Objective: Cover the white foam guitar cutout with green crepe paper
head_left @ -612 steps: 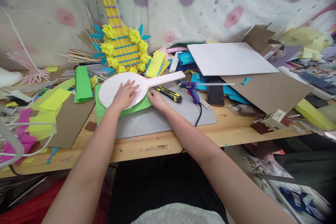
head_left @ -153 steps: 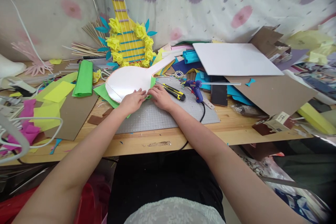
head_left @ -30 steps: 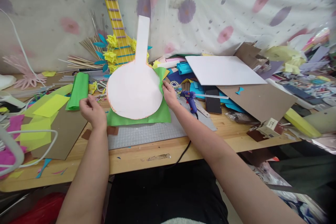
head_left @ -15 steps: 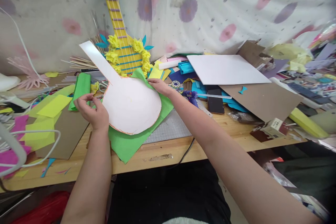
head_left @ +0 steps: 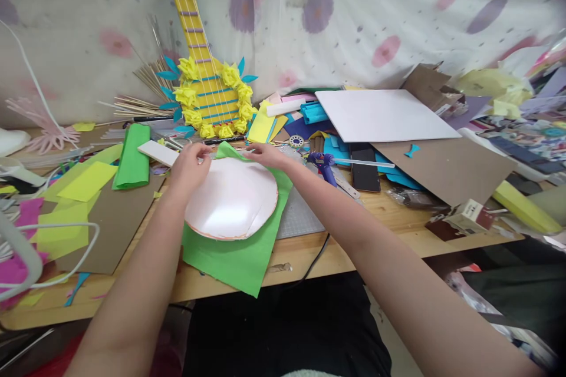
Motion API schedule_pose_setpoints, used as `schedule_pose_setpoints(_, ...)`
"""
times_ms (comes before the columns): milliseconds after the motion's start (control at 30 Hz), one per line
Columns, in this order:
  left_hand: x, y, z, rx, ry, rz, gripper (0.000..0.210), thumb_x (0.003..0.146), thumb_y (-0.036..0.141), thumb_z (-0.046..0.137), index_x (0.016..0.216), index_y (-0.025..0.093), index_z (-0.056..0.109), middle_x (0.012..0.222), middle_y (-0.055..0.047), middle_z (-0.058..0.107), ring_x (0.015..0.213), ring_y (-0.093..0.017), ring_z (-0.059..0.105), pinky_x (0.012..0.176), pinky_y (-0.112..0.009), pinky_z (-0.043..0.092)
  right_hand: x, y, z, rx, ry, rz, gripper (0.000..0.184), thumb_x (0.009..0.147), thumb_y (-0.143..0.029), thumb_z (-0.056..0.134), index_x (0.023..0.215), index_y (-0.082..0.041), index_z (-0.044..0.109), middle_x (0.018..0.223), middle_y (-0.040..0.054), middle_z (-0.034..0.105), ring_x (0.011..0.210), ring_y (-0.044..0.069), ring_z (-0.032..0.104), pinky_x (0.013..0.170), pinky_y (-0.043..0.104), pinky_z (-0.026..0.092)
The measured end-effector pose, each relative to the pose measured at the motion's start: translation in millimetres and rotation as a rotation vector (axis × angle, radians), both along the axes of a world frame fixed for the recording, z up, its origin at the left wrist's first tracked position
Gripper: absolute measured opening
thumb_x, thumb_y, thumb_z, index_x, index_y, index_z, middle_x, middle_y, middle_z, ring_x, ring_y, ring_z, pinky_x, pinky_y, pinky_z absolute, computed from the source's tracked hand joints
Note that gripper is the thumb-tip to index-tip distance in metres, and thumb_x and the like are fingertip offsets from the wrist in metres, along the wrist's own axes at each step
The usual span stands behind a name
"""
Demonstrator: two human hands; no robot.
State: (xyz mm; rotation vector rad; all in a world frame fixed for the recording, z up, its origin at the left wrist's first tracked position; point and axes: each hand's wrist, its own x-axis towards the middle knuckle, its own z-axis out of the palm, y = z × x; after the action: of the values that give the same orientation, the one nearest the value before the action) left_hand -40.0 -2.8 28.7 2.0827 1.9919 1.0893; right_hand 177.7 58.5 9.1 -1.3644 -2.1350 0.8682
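A white guitar-shaped board (head_left: 232, 197), its edge marked in orange, lies on a sheet of green paper (head_left: 230, 259). The paper reaches past the board at the front and right, and a corner of it rises behind the board's top edge. My right hand (head_left: 267, 155) pinches the green paper along that top edge. My left hand (head_left: 191, 169) is over the spot where the board's narrow neck (head_left: 157, 153) meets the round body. Its fingers are half curled, with thumb and forefinger apart.
A yellow paper guitar (head_left: 216, 97) with paper flowers stands behind. To the right are a blue glue gun (head_left: 325, 168), a phone (head_left: 365, 168), a white board (head_left: 384, 115) and brown cardboard (head_left: 446, 171). Rolled green paper (head_left: 132, 156) and yellow sheets (head_left: 86, 182) lie left. A grey cutting mat (head_left: 300, 212) shows beneath.
The white board has tipped down flatter and come nearer to me, its neck lower. My left hand has moved right, onto the neck joint. The green paper has shifted toward the table's front edge.
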Motion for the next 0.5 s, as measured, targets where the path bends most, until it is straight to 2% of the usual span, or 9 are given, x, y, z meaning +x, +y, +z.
schedule_pose_setpoints(67, 16, 11, 1.1, -0.11, 0.122, -0.078, 0.024, 0.074, 0.018, 0.05, 0.093, 0.018, 0.066, 0.098, -0.007, 0.063, 0.089, -0.02, 0.06, 0.083, -0.032, 0.048, 11, -8, -0.7, 0.057, -0.105, 0.029, 0.046, 0.08, -0.037, 0.065, 0.121, -0.015, 0.06, 0.114, 0.011, 0.068, 0.099, 0.02, 0.063, 0.084, 0.029, 0.046)
schedule_pose_setpoints(200, 45, 25, -0.2, -0.082, 0.397, -0.311, 0.045, 0.071, 0.017, 0.053, 0.115, 0.016, 0.061, 0.124, -0.011, 0.058, 0.122, -0.027, 0.047, 0.105, -0.039, 0.036, 20, -18, -6.8, 0.168, -0.246, -0.074, 0.023, 0.086, -0.027, 0.055, 0.104, -0.019, 0.068, 0.105, 0.005, 0.071, 0.096, 0.019, 0.064, 0.082, 0.028, 0.045)
schedule_pose_setpoints(267, 55, 32, -2.2, -0.098, 0.501, -0.442, 0.05, 0.074, 0.021, 0.053, 0.123, 0.018, 0.056, 0.136, -0.009, 0.052, 0.131, -0.026, 0.039, 0.113, -0.043, 0.026, 19, -20, -10.2, 0.205, -0.262, -0.138, 0.021, 0.088, -0.025, 0.051, 0.098, -0.021, 0.068, 0.102, 0.0031, 0.071, 0.093, 0.018, 0.064, 0.08, 0.027, 0.045)
schedule_pose_setpoints(367, 62, 41, -4.7, -0.197, 0.622, -0.495, 0.039, 0.081, 0.025, 0.045, 0.117, 0.02, 0.061, 0.126, -0.007, 0.061, 0.124, -0.025, 0.048, 0.115, -0.048, 0.02, 16, -21, -12.6, 0.235, -0.29, -0.189, 0.022, 0.09, -0.028, 0.048, 0.098, -0.022, 0.068, 0.104, 0.0032, 0.071, 0.094, 0.019, 0.063, 0.079, 0.027, 0.045)
schedule_pose_setpoints(500, 64, 50, -4.8, -0.216, 0.707, -0.487, 0.035, 0.085, 0.024, 0.037, 0.101, 0.019, 0.068, 0.107, -0.007, 0.069, 0.108, -0.024, 0.059, 0.102, -0.04, 0.038, 14, -22, -11.2, 0.254, -0.353, -0.23, 0.022, 0.091, -0.029, 0.047, 0.098, -0.023, 0.067, 0.103, 0.0051, 0.07, 0.093, 0.021, 0.063, 0.076, 0.029, 0.044)
